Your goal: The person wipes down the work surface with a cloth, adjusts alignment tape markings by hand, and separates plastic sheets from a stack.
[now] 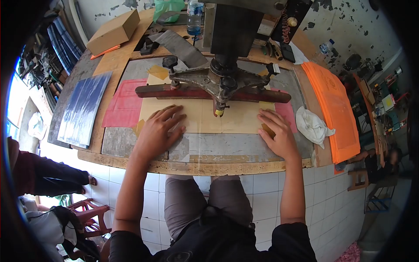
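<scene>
At the middle of the tabletop (205,168), beneath the bracket (197,77) of the press, the cream sheet (205,123) lies flat, with pink material (124,102) showing beyond its side edges. The red-edged bar (192,92) crosses above it.

The left hand (159,130) is palm down at the sheet's left portion; the right hand (279,131) is at its right portion, beside an amber patch (268,129). The fingers of both hands are open and spread, gripping nothing; they appear to rest on the surface.

The step in hand is judged to be steadying or aligning the sheet by its near corners. The next adjustment calls for even, light pressure from both sides, with fingertips clear of the bar.

The bar and bracket cover part of the sheet, and the upper press column is cut off by the frame. The contact under each palm is hidden. Whether the sheet is fixed down, and how many layers lie beneath it, cannot be determined. Glare obscures the blue sheets (85,109) at left.
</scene>
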The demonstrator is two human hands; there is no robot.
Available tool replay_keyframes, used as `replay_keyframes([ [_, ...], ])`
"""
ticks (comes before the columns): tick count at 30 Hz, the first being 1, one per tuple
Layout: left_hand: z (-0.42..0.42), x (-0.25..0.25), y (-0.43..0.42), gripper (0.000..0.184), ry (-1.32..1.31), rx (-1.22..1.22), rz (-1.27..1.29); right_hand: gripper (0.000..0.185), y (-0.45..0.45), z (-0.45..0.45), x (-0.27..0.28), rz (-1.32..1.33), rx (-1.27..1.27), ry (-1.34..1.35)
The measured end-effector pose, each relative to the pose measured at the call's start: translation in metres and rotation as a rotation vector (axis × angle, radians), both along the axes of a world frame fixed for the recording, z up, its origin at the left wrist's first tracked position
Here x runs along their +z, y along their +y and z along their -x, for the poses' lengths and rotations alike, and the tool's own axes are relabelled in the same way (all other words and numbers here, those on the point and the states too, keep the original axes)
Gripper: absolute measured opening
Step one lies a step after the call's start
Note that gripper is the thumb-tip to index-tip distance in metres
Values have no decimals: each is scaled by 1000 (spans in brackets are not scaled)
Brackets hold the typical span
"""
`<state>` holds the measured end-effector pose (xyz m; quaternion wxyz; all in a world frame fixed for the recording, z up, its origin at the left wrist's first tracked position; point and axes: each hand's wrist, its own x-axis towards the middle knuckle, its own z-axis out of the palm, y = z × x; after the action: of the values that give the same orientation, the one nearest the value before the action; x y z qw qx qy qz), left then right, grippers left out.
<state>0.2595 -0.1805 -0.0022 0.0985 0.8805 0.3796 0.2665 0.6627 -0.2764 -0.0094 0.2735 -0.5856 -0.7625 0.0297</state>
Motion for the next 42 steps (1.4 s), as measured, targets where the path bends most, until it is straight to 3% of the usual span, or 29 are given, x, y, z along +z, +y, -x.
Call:
replay_keyframes([
  [5,21,3,-39,28,-17,37,-19,42,-38,10,0,-26,-51,5],
  [9,35,-6,-68,29,-175,116,70,29,-57,12,-3,-117,-146,80],
  [18,31,-16,-70,26,-287,241,27,14,-51,11,-10,-247,-220,175],
  [42,32,-21,-70,23,-310,272,45,8,-54,12,-14,-294,-248,205],
])
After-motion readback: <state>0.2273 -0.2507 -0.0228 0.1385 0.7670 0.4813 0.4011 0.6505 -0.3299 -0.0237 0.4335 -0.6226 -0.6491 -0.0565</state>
